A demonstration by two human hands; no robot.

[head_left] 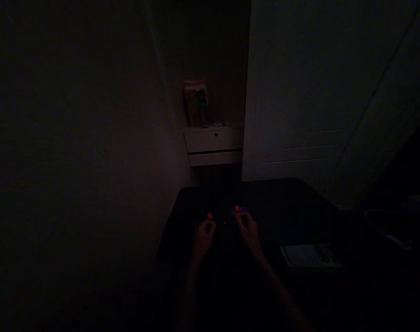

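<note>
The view is very dark. My left hand [204, 231] is closed in a pinch over the dark table [279, 221]. Just beyond its fingertips shows a small red thing [210, 216]; whether the fingers touch it, I cannot make out. My right hand [248, 229] is also pinched, with its fingers at a small red and purple object [240, 210] whose kind is too dim to name. Between the hands is a tiny bright red dot [224, 223].
A pale wall [127, 152] rises at the left and a pale panel [292, 101] at the right. Between them stands a drawer unit [213, 140] with a red-topped box [194, 103] on it. Papers or a booklet [310, 256] lie below the table's right front edge.
</note>
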